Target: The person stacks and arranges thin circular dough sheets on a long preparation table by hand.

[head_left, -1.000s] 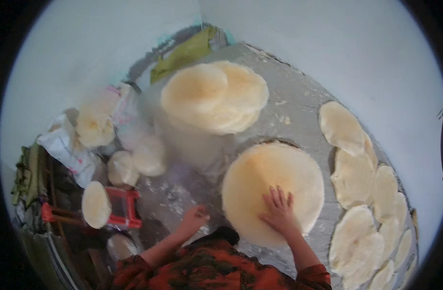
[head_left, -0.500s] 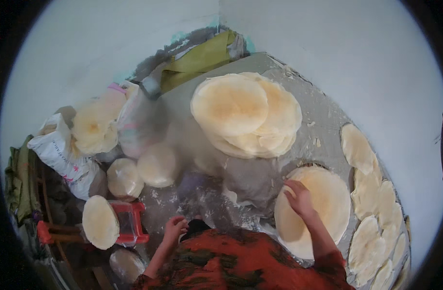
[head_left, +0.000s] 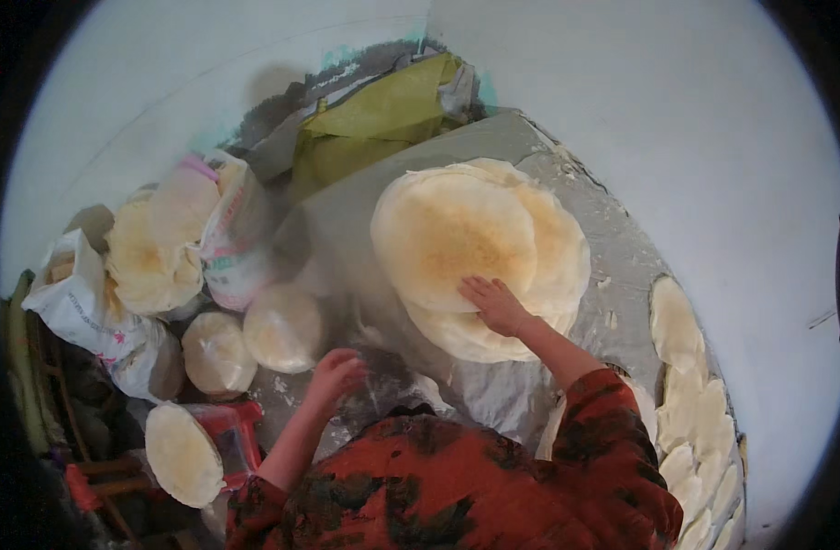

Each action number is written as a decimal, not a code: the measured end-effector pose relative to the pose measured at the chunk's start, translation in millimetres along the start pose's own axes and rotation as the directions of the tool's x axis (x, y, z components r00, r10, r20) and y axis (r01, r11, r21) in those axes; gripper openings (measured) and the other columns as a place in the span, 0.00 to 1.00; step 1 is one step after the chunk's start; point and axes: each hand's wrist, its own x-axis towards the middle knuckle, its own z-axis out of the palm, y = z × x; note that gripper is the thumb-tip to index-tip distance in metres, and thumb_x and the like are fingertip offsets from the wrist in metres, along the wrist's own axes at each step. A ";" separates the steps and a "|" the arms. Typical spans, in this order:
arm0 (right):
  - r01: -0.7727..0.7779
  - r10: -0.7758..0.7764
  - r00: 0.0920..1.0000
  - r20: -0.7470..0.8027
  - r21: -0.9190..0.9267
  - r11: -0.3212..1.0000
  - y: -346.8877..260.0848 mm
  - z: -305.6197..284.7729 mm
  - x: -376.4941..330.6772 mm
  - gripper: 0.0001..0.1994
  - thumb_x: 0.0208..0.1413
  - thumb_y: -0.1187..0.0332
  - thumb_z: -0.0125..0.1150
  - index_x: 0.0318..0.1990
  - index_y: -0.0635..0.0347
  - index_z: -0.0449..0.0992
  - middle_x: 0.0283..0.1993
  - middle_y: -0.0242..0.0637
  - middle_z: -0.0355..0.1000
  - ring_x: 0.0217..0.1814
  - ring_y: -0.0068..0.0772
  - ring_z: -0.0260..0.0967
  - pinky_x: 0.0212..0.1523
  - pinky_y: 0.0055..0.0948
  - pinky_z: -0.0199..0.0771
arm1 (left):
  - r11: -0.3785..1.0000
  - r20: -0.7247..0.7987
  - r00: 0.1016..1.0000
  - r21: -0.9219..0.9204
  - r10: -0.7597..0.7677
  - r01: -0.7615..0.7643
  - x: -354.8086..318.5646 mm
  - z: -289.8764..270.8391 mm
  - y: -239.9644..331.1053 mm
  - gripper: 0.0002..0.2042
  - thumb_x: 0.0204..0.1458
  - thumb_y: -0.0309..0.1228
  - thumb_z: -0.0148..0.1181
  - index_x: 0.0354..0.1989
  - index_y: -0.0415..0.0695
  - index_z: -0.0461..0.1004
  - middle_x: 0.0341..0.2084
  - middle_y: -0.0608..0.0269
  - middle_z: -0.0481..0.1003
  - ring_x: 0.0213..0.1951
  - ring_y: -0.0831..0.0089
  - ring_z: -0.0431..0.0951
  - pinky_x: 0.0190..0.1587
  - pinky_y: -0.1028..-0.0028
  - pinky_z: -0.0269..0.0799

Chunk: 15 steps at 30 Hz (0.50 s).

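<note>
A stack of large round flatbreads (head_left: pixel 452 234) lies in front of me on a grey sheet, the top one browned in its middle. My right hand (head_left: pixel 495 307) rests on the near edge of the top bread, fingers stretched out. Below that arm, another big pale flatbread (head_left: pixel 642 408) shows only at its edges; my sleeve hides most of it. My left hand (head_left: pixel 339 374) is raised to the left, fingers loosely bent, with nothing visible in it. The nearest thing to it is a round bundle of flatbread in clear plastic (head_left: pixel 284 328).
Along the right wall, several thin flatbreads (head_left: pixel 704 412) overlap. On the left are a second wrapped bundle (head_left: pixel 220 354), white bags (head_left: pixel 99 302) with bread, and a red plastic stool (head_left: pixel 241 431) beside a single flatbread (head_left: pixel 183 456). Olive cloth (head_left: pixel 374 119) lies in the corner.
My right hand has moved forward and left, from the large flatbread at lower right onto the stack. My left hand has lifted slightly forward. The whole view has shifted a little.
</note>
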 end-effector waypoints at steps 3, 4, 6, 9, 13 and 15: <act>-0.112 0.099 0.994 0.052 0.448 0.887 40.2 -11.1 22.7 0.19 0.52 0.65 0.49 0.52 0.60 0.66 0.55 0.47 0.62 0.57 0.44 0.60 0.54 0.39 0.60 | 0.998 0.064 0.997 -0.047 -0.042 0.045 41.7 30.1 24.2 0.16 0.51 0.31 0.53 0.47 0.39 0.63 0.38 0.57 0.71 0.37 0.67 0.73 0.38 0.68 0.72; -0.292 0.242 0.956 0.163 0.530 0.796 58.2 -27.1 33.0 0.17 0.54 0.63 0.49 0.48 0.63 0.69 0.50 0.49 0.67 0.53 0.45 0.65 0.52 0.36 0.62 | 0.996 0.070 0.997 -0.079 -0.025 0.031 61.0 38.4 30.2 0.17 0.52 0.31 0.53 0.48 0.39 0.62 0.39 0.56 0.70 0.37 0.66 0.73 0.39 0.68 0.72; -0.207 0.288 0.958 -0.004 0.686 0.697 123.1 -63.0 48.9 0.18 0.58 0.59 0.46 0.44 0.66 0.72 0.40 0.49 0.72 0.44 0.35 0.69 0.48 0.33 0.65 | 0.995 0.097 0.995 -0.089 -0.030 0.039 100.8 56.8 43.2 0.18 0.52 0.31 0.53 0.49 0.40 0.61 0.40 0.56 0.70 0.38 0.66 0.72 0.39 0.68 0.72; -0.199 0.406 0.905 -0.128 0.714 0.671 90.4 -214.2 62.7 0.16 0.56 0.63 0.50 0.47 0.65 0.69 0.48 0.48 0.69 0.49 0.45 0.68 0.50 0.33 0.66 | 0.990 0.058 0.989 0.020 0.139 -0.140 151.6 46.9 49.4 0.19 0.51 0.30 0.53 0.51 0.40 0.58 0.40 0.56 0.69 0.37 0.66 0.71 0.40 0.68 0.71; -0.097 0.275 0.878 -0.391 0.417 0.904 43.9 -217.9 52.0 0.20 0.45 0.74 0.54 0.50 0.62 0.67 0.51 0.47 0.67 0.52 0.47 0.65 0.51 0.36 0.66 | 0.953 0.029 0.979 0.223 0.203 -0.204 179.7 59.7 61.8 0.20 0.50 0.27 0.53 0.50 0.39 0.57 0.38 0.56 0.68 0.38 0.68 0.70 0.40 0.70 0.70; -0.119 0.211 0.880 -0.426 0.232 0.965 23.5 -167.1 55.5 0.24 0.40 0.77 0.54 0.51 0.61 0.67 0.54 0.44 0.65 0.55 0.45 0.63 0.51 0.38 0.65 | 0.926 -0.101 0.987 0.369 0.123 -0.077 184.6 62.8 67.8 0.19 0.49 0.26 0.53 0.50 0.38 0.57 0.39 0.56 0.67 0.39 0.68 0.70 0.40 0.71 0.70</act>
